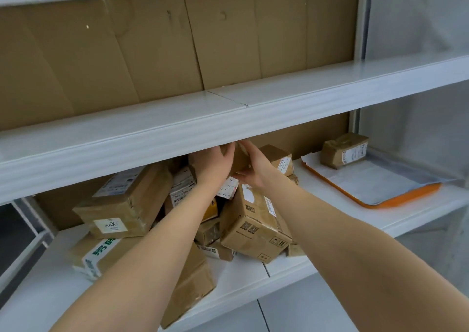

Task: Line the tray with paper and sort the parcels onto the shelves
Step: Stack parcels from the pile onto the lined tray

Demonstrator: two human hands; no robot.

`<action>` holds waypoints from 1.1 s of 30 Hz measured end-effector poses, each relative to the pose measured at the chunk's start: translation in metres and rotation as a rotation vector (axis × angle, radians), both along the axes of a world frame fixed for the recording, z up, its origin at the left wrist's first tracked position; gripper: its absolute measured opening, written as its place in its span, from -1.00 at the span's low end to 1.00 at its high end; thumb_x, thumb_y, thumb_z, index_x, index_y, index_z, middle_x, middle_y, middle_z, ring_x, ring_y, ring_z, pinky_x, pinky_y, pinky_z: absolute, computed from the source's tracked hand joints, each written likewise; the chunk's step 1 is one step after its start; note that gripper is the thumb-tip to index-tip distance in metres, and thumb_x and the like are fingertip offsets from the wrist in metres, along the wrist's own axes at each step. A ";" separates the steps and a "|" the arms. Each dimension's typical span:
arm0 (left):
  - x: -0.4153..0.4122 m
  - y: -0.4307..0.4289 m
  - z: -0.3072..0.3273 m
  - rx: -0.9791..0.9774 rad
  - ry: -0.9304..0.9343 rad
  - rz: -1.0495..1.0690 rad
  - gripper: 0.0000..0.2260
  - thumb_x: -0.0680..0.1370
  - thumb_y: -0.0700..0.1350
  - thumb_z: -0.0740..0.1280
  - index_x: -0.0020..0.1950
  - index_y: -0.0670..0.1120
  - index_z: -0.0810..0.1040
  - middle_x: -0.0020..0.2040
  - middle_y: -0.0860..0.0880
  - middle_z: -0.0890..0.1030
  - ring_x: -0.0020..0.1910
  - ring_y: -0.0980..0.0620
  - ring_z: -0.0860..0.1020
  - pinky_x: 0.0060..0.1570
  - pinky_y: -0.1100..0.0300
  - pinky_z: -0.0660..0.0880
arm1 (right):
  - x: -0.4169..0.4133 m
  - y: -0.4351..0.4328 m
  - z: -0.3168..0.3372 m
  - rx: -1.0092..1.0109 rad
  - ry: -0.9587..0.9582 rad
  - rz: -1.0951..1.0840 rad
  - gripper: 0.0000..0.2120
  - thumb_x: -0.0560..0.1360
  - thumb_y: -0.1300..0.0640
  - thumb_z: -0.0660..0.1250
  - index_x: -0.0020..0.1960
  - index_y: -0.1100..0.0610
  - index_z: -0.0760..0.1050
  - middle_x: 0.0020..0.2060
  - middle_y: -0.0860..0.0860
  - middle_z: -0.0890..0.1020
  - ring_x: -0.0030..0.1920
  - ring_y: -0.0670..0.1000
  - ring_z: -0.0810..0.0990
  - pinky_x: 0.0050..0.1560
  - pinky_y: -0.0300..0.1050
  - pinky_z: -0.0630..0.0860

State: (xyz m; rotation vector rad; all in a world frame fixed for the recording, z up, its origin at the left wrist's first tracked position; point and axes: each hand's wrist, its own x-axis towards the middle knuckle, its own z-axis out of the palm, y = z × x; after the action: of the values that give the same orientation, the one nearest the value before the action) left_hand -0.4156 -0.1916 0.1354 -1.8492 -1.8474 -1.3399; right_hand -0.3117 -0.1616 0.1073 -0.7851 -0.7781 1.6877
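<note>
A left hand (212,165) and right hand (255,170) are gripping one small brown cardboard parcel (239,163), fingers curled around it. Below the fingers, roughly ten taped, labelled boxes (256,227) are lying heaped. To the fingers' right, one orange tray (406,196), lined with white paper (368,179), is carrying one wrapped parcel (342,151).

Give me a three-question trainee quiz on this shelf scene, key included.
1. True or false: the tray is already lined with paper.
2. How many parcels lie on the tray? A) none B) one C) three
3. Fill in: the left hand and right hand together hold a small ___ over the pile.
Key: 1 true; 2 B, one parcel; 3 box.
</note>
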 end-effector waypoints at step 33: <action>0.321 0.046 -0.061 -0.945 -1.211 -0.676 -0.34 0.32 0.12 0.53 0.33 -0.06 0.39 0.16 -0.17 0.56 0.09 -0.19 0.56 -0.02 -0.13 0.59 | 0.358 -0.018 -0.063 -0.289 0.077 -0.342 -0.29 0.32 -0.29 0.44 0.24 0.13 0.31 0.05 0.13 0.51 0.17 0.20 0.45 0.34 0.24 0.32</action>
State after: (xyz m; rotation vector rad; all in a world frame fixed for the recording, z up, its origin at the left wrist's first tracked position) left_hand -0.0944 -0.1457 0.0747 -2.4989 -2.9307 -2.5144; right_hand 0.0465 -0.1797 0.0443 -0.9843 -0.3247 1.5246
